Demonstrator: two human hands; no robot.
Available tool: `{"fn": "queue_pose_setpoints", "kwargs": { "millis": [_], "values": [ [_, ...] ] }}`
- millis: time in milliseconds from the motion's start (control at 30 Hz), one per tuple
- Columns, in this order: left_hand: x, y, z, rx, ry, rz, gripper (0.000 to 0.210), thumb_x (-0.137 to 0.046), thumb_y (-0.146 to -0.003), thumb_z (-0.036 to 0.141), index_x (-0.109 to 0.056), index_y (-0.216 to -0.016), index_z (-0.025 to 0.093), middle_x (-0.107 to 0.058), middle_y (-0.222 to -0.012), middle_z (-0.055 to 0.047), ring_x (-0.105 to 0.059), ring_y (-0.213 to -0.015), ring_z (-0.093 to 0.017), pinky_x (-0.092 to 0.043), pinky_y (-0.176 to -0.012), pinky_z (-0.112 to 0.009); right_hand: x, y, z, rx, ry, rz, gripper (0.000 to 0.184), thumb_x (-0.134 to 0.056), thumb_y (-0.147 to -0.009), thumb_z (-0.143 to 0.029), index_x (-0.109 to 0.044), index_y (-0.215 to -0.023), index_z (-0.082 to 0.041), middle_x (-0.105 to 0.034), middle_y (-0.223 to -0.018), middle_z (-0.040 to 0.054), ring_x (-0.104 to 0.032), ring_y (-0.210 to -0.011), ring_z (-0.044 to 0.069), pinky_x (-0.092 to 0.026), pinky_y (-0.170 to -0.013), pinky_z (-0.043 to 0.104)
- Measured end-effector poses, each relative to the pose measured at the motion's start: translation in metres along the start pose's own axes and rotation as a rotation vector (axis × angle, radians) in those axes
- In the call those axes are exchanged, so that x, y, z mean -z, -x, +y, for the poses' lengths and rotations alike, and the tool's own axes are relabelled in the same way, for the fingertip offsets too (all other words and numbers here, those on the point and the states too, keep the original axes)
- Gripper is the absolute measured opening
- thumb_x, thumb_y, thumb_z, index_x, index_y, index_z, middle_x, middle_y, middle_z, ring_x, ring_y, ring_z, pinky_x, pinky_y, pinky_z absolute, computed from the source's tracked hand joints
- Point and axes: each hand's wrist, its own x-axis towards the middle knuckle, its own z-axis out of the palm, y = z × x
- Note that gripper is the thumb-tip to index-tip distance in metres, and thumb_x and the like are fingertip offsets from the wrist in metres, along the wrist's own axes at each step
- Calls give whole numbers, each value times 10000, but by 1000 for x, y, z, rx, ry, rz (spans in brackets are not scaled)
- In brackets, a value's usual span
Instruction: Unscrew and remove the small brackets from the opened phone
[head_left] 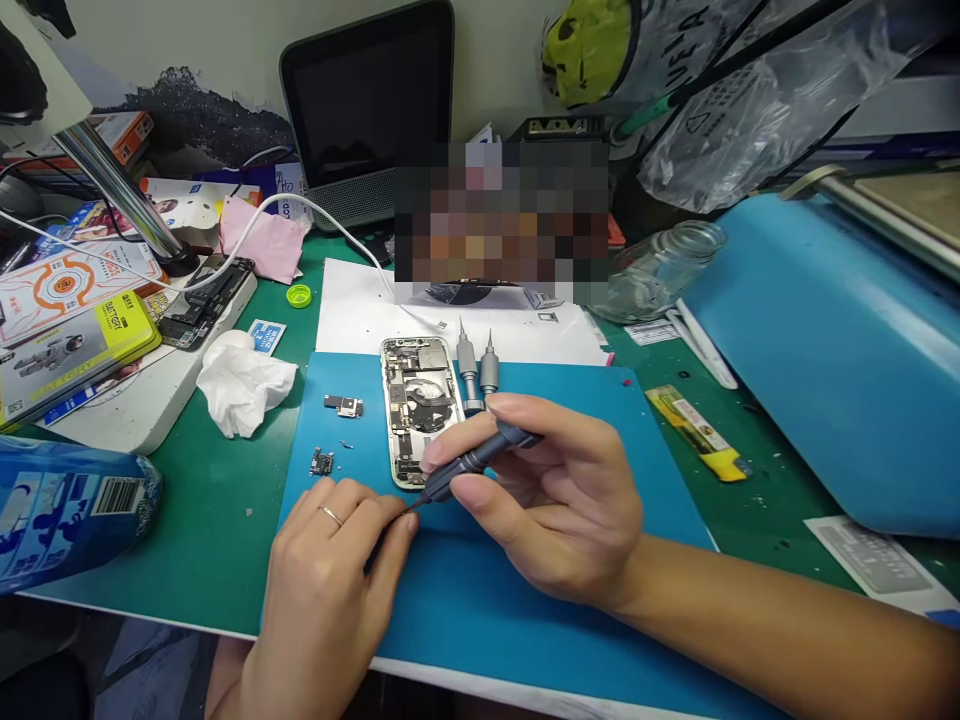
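My right hand (pixel 562 500) grips a dark grey precision screwdriver (pixel 474 460), slanted down to the left. Its tip meets the pinched thumb and forefinger of my left hand (pixel 330 565), which wears a ring. Whatever those fingers hold is hidden. Just beyond them lies an opened phone (pixel 424 400) with its inner parts bare, partly covered by my right fingers. Two more grey screwdrivers (pixel 466 360) rest beside it on the blue mat (pixel 510 590). Left of the phone are a small camera-like module (pixel 347 406), a small dark component (pixel 322 461) and tiny bits.
A crumpled tissue (pixel 246 383), a battery box (pixel 75 350) and a blue packet (pixel 71 515) lie at the left. White paper (pixel 352 320) borders the mat's far side. To the right are a glass jar (pixel 660 270), a yellow packet (pixel 697 432) and a large blue case (pixel 810 370).
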Motion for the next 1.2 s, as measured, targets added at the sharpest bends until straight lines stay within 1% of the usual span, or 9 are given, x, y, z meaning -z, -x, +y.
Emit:
{"fn": "queue_pose_setpoints", "kwargs": {
  "millis": [133, 367, 500, 600, 800, 1000, 1200],
  "values": [
    [1, 0, 0, 8, 9, -9, 88, -632, -1022, 170, -643, -971, 241, -636, -850, 26, -545, -769, -161, -424, -762, -325, 1, 1, 0, -3, 9, -14, 709, -611, -893, 44, -483, -1496, -304, -680, -1091, 39, -727, -967, 122, -680, -817, 242],
    [1, 0, 1, -4, -3, -11, 94, -634, -1019, 164, -639, -955, 234, -634, -841, 23, -540, -755, -161, -416, -750, -328, 2, 0, -1, -10, 12, -18, 672, -621, -906, 12, -488, -1483, -306, -702, -1055, 36, -726, -915, 134, -670, -735, 252],
    [1, 0, 2, 4, -8, -25, 93, -630, -1019, 159, -639, -965, 234, -634, -847, 21, -541, -759, -163, -413, -749, -334, 1, -2, 0, 12, 9, -26, 672, -609, -900, 21, -492, -1484, -290, -707, -1050, 43, -726, -902, 138, -674, -717, 252],
    [1, 0, 2, -2, -12, -25, 85, -628, -1021, 164, -642, -973, 233, -638, -853, 19, -547, -760, -164, -417, -746, -336, 1, -2, 0, 2, 0, -22, 673, -607, -900, 20, -494, -1482, -299, -709, -1048, 41, -724, -895, 139, -674, -701, 252],
    [1, -2, 2, -6, -24, -14, 80, -629, -1018, 164, -639, -977, 232, -635, -836, 23, -551, -748, -166, -425, -739, -331, 2, -1, 0, -1, 17, -29, 678, -610, -900, 19, -489, -1487, -298, -704, -1052, 40, -725, -907, 134, -676, -727, 251],
    [1, -1, 1, -10, -19, -25, 80, -626, -1021, 170, -637, -967, 227, -642, -844, 19, -559, -754, -167, -428, -759, -332, 3, -1, 1, 2, 26, -44, 706, -597, -900, 27, -466, -1506, -309, -688, -1056, 44, -724, -906, 140, -680, -696, 257],
    [2, -1, 2, -6, -22, -26, 89, -622, -1025, 177, -635, -953, 227, -641, -834, 18, -557, -748, -168, -423, -745, -332, 2, -1, 0, -6, 20, -42, 711, -601, -895, 37, -472, -1502, -311, -683, -1056, 43, -724, -905, 140, -677, -693, 261]
  ]
}}
